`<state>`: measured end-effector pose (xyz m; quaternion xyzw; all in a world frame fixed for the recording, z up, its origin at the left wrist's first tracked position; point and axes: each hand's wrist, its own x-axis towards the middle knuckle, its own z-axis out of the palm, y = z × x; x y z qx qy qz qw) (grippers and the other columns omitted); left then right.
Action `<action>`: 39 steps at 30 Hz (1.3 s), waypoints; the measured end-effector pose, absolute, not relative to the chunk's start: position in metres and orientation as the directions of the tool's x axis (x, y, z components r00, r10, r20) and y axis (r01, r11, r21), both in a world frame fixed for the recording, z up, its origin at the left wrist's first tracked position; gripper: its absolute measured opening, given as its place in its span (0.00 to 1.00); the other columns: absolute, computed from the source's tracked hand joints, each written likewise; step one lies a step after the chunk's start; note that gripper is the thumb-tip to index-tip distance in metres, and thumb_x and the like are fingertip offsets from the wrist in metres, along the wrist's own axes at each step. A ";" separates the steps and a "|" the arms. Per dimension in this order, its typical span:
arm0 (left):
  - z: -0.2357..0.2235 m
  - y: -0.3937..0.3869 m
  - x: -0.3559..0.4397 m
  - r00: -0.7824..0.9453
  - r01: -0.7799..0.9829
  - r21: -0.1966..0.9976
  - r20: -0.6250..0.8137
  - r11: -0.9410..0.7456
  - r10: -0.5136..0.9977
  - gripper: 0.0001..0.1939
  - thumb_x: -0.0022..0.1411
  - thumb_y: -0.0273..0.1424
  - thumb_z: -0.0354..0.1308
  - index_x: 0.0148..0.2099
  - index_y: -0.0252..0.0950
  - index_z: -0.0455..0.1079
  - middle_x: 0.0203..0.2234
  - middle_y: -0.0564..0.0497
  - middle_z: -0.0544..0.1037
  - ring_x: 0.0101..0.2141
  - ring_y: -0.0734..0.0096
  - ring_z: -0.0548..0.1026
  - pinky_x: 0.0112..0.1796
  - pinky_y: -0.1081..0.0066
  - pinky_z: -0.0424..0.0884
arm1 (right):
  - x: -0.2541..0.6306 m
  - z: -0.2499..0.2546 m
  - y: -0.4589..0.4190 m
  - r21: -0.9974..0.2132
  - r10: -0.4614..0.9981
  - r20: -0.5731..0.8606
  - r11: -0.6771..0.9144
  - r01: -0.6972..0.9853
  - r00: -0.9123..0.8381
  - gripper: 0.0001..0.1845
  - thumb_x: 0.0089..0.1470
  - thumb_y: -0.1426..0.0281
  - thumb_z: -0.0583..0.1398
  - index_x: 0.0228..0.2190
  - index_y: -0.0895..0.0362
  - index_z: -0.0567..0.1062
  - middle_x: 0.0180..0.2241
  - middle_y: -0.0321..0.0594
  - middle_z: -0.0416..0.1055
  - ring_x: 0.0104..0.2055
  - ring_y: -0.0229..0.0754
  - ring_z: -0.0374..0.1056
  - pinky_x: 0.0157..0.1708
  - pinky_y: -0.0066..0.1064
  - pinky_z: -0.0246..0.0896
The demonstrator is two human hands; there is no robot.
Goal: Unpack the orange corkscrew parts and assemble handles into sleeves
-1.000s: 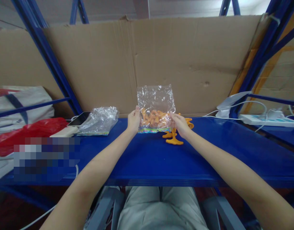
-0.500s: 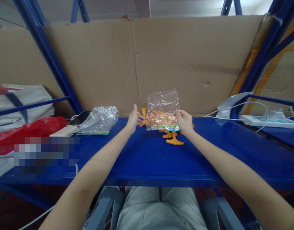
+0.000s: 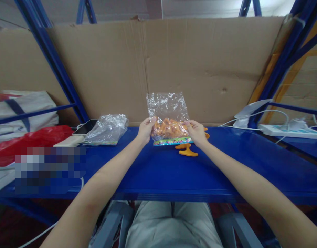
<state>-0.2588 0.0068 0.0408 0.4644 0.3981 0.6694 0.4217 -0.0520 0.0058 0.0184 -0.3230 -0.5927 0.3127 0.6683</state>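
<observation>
A clear plastic bag (image 3: 167, 106) with a colourful printed strip along its lower edge is held up between my two hands. My left hand (image 3: 146, 130) pinches its left side, and my right hand (image 3: 196, 132) pinches its right side. Orange pieces (image 3: 188, 151) with curved, anchor-like ends lie on the blue shelf in front of and behind the bag. More orange shapes show through the film; whether they are inside it or behind it I cannot tell.
On the left lies a stack of clear bags (image 3: 106, 129) beside a dark phone (image 3: 85, 127) and a red plastic bag (image 3: 42, 137). A white power strip (image 3: 289, 131) with cables sits at the right. Cardboard (image 3: 199, 62) stands behind the blue shelf (image 3: 158, 175).
My left hand has gone from open beside the bag to gripping its left side. The bag has shifted a little left, and my right hand keeps hold of it.
</observation>
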 end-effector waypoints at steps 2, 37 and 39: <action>0.042 0.005 -0.258 -0.252 -0.176 0.931 0.272 -0.320 0.929 0.16 0.59 0.38 0.65 0.27 0.37 0.63 0.09 0.64 0.56 0.10 0.84 0.52 0.13 0.79 0.46 | -0.053 0.019 0.004 -0.803 0.802 0.589 0.595 -0.039 0.100 0.22 0.42 0.48 0.68 0.20 0.55 0.75 0.18 0.32 0.64 0.25 0.36 0.60 0.20 0.25 0.51; 0.033 0.012 -0.265 0.111 0.036 0.968 0.242 -0.247 0.964 0.19 0.57 0.41 0.67 0.24 0.34 0.68 0.12 0.55 0.70 0.12 0.80 0.64 0.16 0.79 0.57 | -0.037 0.019 0.016 -0.759 0.732 0.642 0.649 0.054 0.228 0.18 0.46 0.52 0.67 0.22 0.53 0.76 0.24 0.37 0.74 0.31 0.42 0.69 0.32 0.32 0.65; 0.031 0.012 -0.263 0.088 0.023 0.960 0.275 -0.278 0.957 0.19 0.58 0.39 0.67 0.23 0.34 0.66 0.12 0.55 0.70 0.11 0.81 0.64 0.15 0.79 0.54 | -0.036 0.019 0.017 -0.767 0.734 0.631 0.640 0.056 0.253 0.18 0.47 0.52 0.67 0.22 0.54 0.76 0.24 0.36 0.74 0.30 0.41 0.68 0.30 0.31 0.63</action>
